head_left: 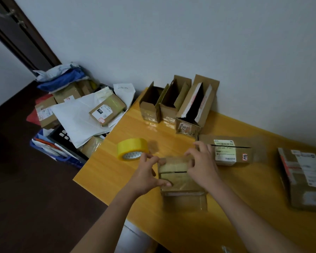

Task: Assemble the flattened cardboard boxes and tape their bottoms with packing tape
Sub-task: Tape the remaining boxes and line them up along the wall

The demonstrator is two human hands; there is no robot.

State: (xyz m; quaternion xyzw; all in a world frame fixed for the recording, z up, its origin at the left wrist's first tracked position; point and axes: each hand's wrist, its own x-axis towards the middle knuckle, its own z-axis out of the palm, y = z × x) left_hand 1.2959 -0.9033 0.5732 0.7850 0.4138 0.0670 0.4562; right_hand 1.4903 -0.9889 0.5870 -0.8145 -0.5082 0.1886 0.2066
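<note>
Both forearms reach forward; left hand (146, 177) and right hand (202, 164) curl fingers, gripping from opposite sides.

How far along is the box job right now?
Done, it seems: three open boxes stand by the wall. In hand: both hands, left and right, hold shut the flaps of a small box, seam untaped; the tape roll lies beside it. Left: tape it, then likely the labelled box with an open seam.
</note>
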